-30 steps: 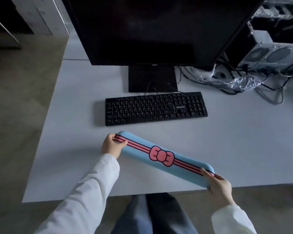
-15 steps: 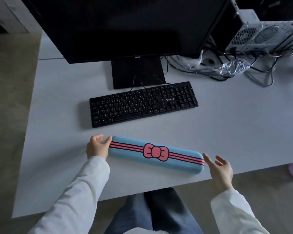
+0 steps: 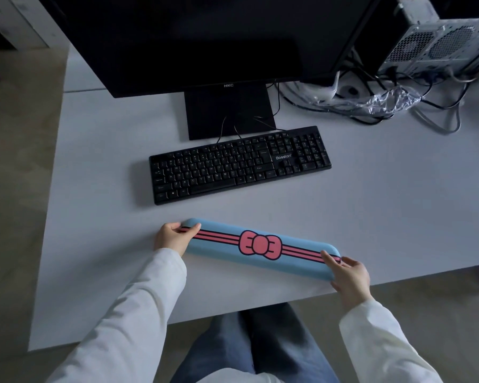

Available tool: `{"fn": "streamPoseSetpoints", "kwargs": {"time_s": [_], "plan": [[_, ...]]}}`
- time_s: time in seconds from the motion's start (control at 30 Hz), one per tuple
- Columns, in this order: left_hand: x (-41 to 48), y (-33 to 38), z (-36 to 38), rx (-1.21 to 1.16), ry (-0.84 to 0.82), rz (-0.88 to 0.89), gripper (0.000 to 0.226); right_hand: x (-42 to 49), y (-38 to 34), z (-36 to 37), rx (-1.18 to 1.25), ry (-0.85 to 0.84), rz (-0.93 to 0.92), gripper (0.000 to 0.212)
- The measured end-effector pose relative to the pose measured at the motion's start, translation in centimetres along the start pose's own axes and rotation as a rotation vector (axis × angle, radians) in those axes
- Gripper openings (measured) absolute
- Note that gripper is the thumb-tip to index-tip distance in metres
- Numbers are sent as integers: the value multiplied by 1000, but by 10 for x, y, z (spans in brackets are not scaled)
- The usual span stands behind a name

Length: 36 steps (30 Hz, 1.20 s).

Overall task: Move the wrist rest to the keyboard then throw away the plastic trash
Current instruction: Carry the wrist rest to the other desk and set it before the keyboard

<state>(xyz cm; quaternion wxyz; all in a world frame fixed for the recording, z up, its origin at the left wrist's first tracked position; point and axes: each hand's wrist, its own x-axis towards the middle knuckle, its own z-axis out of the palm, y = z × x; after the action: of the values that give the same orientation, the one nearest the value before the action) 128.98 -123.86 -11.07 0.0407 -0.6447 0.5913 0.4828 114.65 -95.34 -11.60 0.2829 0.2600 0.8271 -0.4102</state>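
A view from above onto a pale desk (image 3: 385,205) in dim light. In the lower middle of the frame, a long blue wrist rest (image 3: 260,246) with pink stripes and a pink bow lies across the desk, slanting down toward the right. The left hand (image 3: 173,237) grips its left end, thumb on top and fingers curled around the edge. The right hand (image 3: 349,275) grips its right end near the desk's front edge, thumb on top of the stripes and fingers wrapped round the end. Both arms wear white sleeves.

Above the rest, apart from it with bare desk between, sits a black keyboard (image 3: 239,164), tilted slightly up to the right. Behind it, a black monitor (image 3: 205,40) on a stand fills the top of the frame.

In the upper right, crumpled clear plastic (image 3: 390,102) lies among tangled cables (image 3: 440,117), just in front of a computer case (image 3: 440,42). Blue-trousered legs show at the bottom centre.
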Motion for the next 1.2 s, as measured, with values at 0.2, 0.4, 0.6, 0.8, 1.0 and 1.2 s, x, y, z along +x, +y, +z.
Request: {"fn": "streamPoseSetpoints", "kwargs": {"time_s": [0.2, 0.4, 0.6, 0.8, 1.0, 1.2], "plan": [[2, -2, -1, -27, 10, 32, 56, 2, -1, 0, -16, 2, -28, 54], [-1, -3, -3, -102, 10, 22, 46, 8, -6, -8, 120, -86, -25, 44], [-12, 0, -2, -234, 89, 24, 45, 13, -43, -10, 107, -94, -156, 43], [-22, 2, 9, -332, 156, -3, 45, 30, -88, -9, 38, -138, -301, 37], [-25, -7, 22, -398, 217, -62, 42, 48, -97, -6, -137, -172, -407, 25], [-22, -8, 27, -392, 271, -90, 45, 54, -96, 1, -203, -153, -427, 22]]}}
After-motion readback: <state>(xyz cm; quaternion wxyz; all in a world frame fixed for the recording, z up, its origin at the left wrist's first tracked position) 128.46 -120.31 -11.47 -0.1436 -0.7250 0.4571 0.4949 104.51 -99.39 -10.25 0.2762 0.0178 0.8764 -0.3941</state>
